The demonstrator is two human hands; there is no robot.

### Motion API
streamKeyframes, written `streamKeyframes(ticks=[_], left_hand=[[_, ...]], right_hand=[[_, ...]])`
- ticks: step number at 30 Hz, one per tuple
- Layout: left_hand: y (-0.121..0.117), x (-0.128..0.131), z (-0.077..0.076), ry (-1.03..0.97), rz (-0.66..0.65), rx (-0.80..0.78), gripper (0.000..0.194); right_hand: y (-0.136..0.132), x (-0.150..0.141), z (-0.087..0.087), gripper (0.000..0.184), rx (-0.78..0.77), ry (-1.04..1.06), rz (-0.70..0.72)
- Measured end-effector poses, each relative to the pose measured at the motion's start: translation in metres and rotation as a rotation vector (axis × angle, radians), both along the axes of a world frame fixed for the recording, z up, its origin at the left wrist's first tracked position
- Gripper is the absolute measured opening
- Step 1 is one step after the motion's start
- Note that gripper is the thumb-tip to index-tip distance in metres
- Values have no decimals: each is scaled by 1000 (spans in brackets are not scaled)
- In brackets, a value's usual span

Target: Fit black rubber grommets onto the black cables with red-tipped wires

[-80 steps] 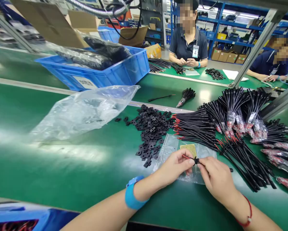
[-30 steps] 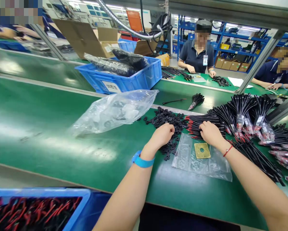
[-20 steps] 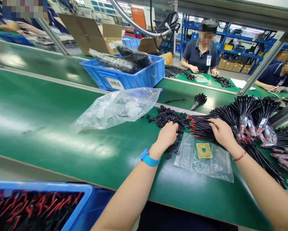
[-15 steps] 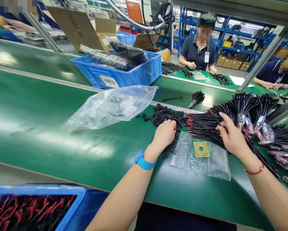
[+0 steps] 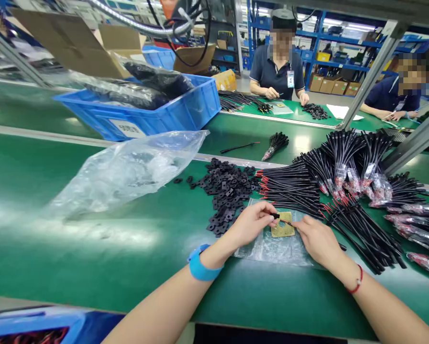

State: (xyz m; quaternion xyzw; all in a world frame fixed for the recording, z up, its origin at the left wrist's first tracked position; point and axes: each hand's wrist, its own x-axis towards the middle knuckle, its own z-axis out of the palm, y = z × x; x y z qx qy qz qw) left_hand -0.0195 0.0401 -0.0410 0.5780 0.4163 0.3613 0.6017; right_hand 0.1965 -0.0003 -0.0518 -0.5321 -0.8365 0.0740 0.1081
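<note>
Green bench top [image 5: 138, 267] stretches out on all sides of your hands, with a co-worker [image 5: 279, 71] seated across from them. Your left hand [image 5: 253, 222] is pinched closed at the fingertips on a small black piece [image 5: 275, 216]. Just to its right, your right hand [image 5: 316, 240] has its thumb and forefinger closed on a thin wire [image 5: 286, 223], whose front end points at that piece. It looks as though the two meet, but your fingers cover too much to tell whether the wire has gone in. Your right palm hides the wire's middle; a black end showing beyond it is probably the same wire. Right below your grip lies a yellow plate [image 5: 285, 231] on a clear bag [image 5: 282, 252], both partly covered by your hands. Loose black pieces [image 5: 228, 184] are heaped beyond your left hand, and red-tipped wires [image 5: 291, 186] lie beyond your right.
</note>
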Motion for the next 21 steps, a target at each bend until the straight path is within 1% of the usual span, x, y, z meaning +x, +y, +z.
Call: streamKeyframes(ticks=[3,5,6,8,10,12,14,16,19,21], left_hand=[[-1,2,1,-54,52,-56,15],[-3,4,4,-71,93,-64,17],[-4,4,5,-74,101,-66,18],[-7,6,6,-73,93,-67,19],[-10,7,7,-65,72,-61,18],[-12,8,7,-31,58,-28,16],[-13,8,7,68,56,65,13],[-14,7,7,227,59,230,9],[-15,5,8,451,38,487,11],[-15,4,7,529,8,593,12]], right_hand=[[-4,4,10,29,-100,332,-50],[-10,5,16,29,-111,512,-85],[-14,5,19,30,-101,566,-89],[-18,3,23,30,-91,606,-59],[-20,1,24,29,-112,582,-15],[-20,-1,23,29,-137,540,-1],[-19,-1,21,28,-143,510,-21],[-19,-1,21,28,-151,500,-48],[-19,-2,21,26,-185,505,-81],[-19,-3,21,26,-191,510,-103]])
